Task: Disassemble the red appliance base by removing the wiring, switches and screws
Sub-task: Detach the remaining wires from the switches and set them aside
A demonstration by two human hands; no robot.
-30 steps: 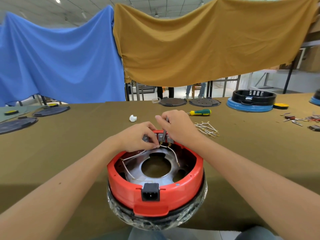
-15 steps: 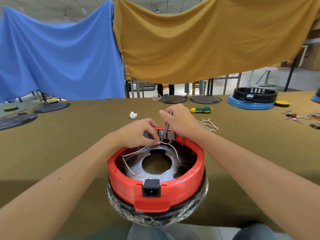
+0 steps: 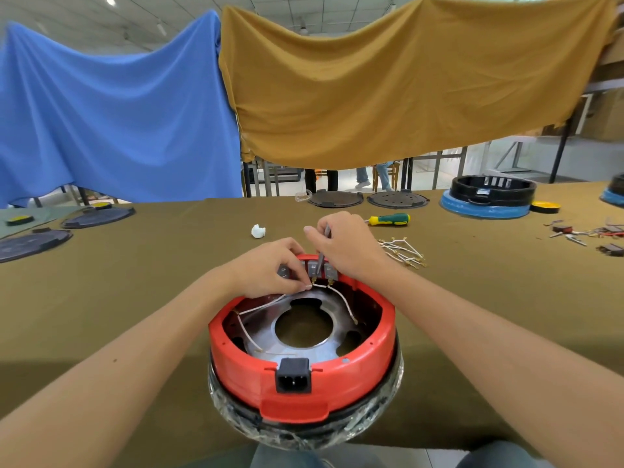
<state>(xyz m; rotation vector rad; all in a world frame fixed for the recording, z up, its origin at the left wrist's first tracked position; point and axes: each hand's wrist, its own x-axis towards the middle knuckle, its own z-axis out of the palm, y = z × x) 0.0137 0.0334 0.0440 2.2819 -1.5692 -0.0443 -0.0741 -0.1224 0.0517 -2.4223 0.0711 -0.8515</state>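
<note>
At the near edge of the table point(image 3: 141, 298) sits the red base point(image 3: 337, 386), open side up, its lower rim wrapped in clear film and partly cut off by the table edge. Hard to read, this: the grey switches point(image 3: 314, 267) on the far wall are half covered by both hands, and how many there are cannot be told. The left hand point(image 3: 266, 271) curls over the far rim, fingertips pinching the end of a white wire point(image 3: 270, 302) right by the switches. The right hand point(image 3: 344, 246) arches above, fingers curled round a thin grey tool point(image 3: 322, 244) that points down onto the middle switch; its tip is too small to make out. A second wire point(image 3: 344, 302) trails from the switches across the metal plate point(image 3: 297, 349). Black socket point(image 3: 293, 375) faces the camera. Beyond the hands lie a green and yellow screwdriver point(image 3: 391, 219), loose wires point(image 3: 401, 251) and a small white piece point(image 3: 258, 231).
</note>
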